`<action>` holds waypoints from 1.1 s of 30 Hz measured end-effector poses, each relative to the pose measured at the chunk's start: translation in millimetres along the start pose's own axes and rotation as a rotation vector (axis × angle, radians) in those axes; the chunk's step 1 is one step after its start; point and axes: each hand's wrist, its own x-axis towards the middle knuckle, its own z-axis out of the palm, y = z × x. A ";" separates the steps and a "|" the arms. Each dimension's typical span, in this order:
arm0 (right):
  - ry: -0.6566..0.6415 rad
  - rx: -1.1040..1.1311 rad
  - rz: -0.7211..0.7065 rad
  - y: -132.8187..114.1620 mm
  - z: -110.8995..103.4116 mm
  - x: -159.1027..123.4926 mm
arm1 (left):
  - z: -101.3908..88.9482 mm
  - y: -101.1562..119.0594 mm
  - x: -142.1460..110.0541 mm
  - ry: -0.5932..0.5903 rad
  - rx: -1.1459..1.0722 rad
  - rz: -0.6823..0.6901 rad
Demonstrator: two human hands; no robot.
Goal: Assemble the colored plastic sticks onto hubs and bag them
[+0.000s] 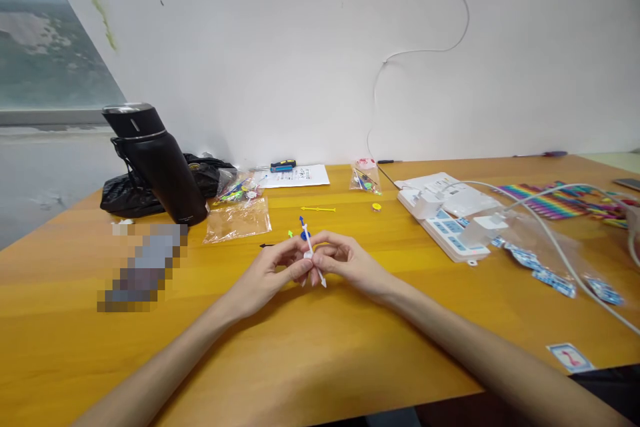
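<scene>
my left hand (273,277) has its thumb and forefinger drawn almost together, pinching a small white hub (309,256) between the tips. my right hand (355,265) is loosely curled, thumb and forefinger closed around a white arrow-tipped stick (321,272) that slants across between my fingertips, its white point aimed down toward me. both pieces are up in my fingers, just above the table (300,360). i judge that i am fitting or adjusting the stick against the hub; the next move seems to call for a steady left pinch and a gentle, well-aligned push or turn from the right. whether they're joined yet, i can't tell.

counting: one white stick and one white hub in my hands. just beyond my fingers, one blue arrowhead (302,221), one blue round piece (305,236), one green arrowhead (291,234) and one black arrowhead (267,245), the rest of each hidden or unclear. farther ahead, one yellow arrow-tipped stick (318,209); ahead of my right hand, one yellow disc (376,207). three clear bags: two ahead of my left hand, a parts-filled one (239,188) and a flat one (237,230); a third (365,178) far ahead of my right.
</scene>
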 end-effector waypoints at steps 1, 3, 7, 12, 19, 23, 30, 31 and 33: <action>0.003 0.021 -0.006 1.0 0.6 0.1 | 0.5 0.6 0.0 -0.002 -0.005 0.000; 0.009 0.046 -0.019 2.7 1.8 0.2 | 1.3 1.6 0.3 -0.001 -0.007 0.000; 0.026 0.025 -0.047 3.6 3.5 0.3 | 2.1 2.3 0.3 -0.005 -0.007 0.001; 0.027 0.003 -0.057 3.2 4.3 0.0 | 3.2 3.8 -1.7 -0.030 -0.013 0.002; 0.010 0.000 -0.030 3.4 2.4 -0.7 | 4.1 3.8 -3.5 -0.061 -0.004 0.002; -0.035 0.003 0.002 2.0 -1.7 -1.8 | 4.2 5.2 -5.6 -0.083 0.082 -0.015; -0.070 -0.031 0.073 0.3 -7.7 -2.7 | 4.9 8.8 -6.1 -0.038 0.389 0.013; -0.051 -0.044 0.066 -0.4 -6.7 -2.2 | 4.6 8.6 -5.7 -0.011 0.413 0.025; -0.012 -0.062 0.053 -1.6 -4.0 -1.0 | 3.9 8.4 -5.1 0.042 0.456 0.032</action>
